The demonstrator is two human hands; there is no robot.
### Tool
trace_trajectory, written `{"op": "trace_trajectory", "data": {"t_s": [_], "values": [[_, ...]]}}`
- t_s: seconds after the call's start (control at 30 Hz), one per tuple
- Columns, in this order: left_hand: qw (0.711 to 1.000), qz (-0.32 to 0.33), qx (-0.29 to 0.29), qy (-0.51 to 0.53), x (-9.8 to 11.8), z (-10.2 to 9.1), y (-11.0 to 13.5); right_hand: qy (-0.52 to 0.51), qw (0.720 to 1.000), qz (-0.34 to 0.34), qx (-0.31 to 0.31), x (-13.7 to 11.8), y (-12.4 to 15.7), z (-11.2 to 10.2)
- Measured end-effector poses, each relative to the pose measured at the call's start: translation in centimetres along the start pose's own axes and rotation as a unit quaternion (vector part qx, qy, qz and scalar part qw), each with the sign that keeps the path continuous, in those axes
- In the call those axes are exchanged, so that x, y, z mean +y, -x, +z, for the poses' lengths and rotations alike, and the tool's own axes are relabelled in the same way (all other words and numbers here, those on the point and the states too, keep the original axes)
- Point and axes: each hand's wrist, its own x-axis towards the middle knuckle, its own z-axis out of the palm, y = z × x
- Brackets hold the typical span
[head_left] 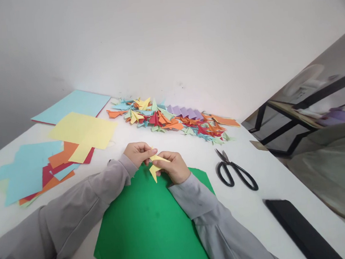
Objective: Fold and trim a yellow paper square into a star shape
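Observation:
A small folded piece of yellow paper (153, 171) is pinched between my two hands, above the far edge of a green sheet (151, 221). My left hand (138, 153) grips its left end with thumb and fingertips. From the other side, my right hand (176, 166) holds it, fingers closed on the paper. Pointed flaps stick out to the right and downward, while the part under my fingers is hidden.
Behind my hands lies a heap of colourful folded paper pieces (159, 120) along the wall. Loose coloured sheets (36, 169) overlap on the left. Black-handled scissors (233, 168) lie partly spread on the right, with a black flat object (301, 229) nearer me.

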Motion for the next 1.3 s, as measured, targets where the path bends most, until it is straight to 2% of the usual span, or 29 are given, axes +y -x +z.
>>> {"op": "trace_trajectory", "data": {"t_s": [0.27, 0.73, 1.0, 1.13, 1.3], "values": [[0.999, -0.022, 0.025, 0.005, -0.24, 0.03, -0.21, 0.023, 1.0, -0.001, 0.004, -0.46, 0.28, 0.38], [0.999, -0.016, 0.015, -0.04, 0.23, -0.04, 0.2, 0.03, 0.999, 0.0, -0.028, -0.59, 0.64, 0.81], [0.989, -0.087, -0.011, 0.12, 0.25, -0.23, -0.59, -0.014, 1.0, -0.006, -0.013, -0.04, 0.27, 0.36], [0.992, -0.062, -0.031, 0.101, 0.01, -0.17, -0.59, -0.039, 0.999, -0.004, -0.003, 0.15, 0.06, 0.23], [0.998, -0.025, -0.02, 0.057, -0.4, -0.27, -0.43, -0.015, 1.0, -0.001, -0.008, -0.22, 0.27, 0.45]]}}
